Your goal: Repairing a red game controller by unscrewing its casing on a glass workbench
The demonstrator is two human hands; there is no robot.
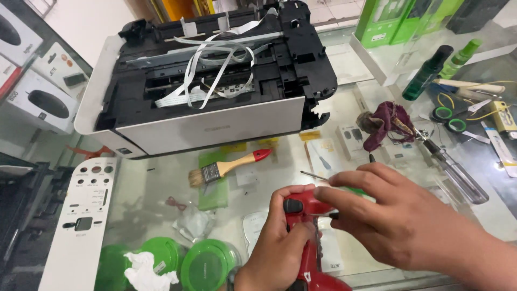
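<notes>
Centrally, an opened printer (204, 81) (cover off, ribbon cables loose) sat on the glass counter (161, 178). Nearer, the left hand (280, 242) wrapped closed around a red power screwdriver (304, 215); the right hand (393, 215) pinched its bit (315, 175), fingertips (326, 192) together.

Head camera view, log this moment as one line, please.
left hand: grips red power screwdriver | right hand: at its bit end, pinching something green | beyond: opened printer, paintbrush on glass counter
</notes>
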